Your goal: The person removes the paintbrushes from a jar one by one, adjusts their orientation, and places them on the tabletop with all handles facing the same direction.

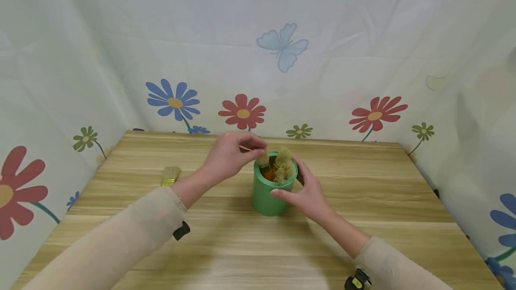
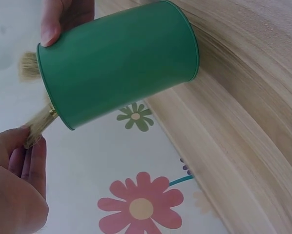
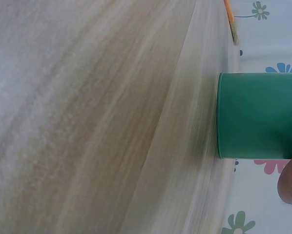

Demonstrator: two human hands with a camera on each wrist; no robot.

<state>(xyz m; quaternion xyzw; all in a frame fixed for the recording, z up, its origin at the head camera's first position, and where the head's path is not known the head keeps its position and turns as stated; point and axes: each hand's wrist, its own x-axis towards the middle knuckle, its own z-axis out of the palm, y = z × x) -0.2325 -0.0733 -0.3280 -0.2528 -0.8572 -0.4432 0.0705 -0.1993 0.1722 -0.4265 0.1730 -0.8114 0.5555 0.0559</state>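
Note:
A green cylindrical can (image 1: 269,198) stands upright on the wooden table. My right hand (image 1: 309,195) holds it by the upper right side, thumb at the front near the rim. My left hand (image 1: 230,155) pinches the pale bristles of a paintbrush (image 2: 42,123) at the can's left rim; its handle end is down inside the can. Other pale-bristled brushes (image 1: 284,164) stand bristles-up in the can beside it. On the table to the left lies another paintbrush (image 1: 171,176), partly covered by my left forearm; its orange handle (image 3: 228,10) shows in the right wrist view.
The wooden table (image 1: 342,245) reaches back to a white curtain (image 1: 322,79) printed with flowers and a butterfly. Curtain also hangs along both sides. Dark wrist devices are strapped near each sleeve.

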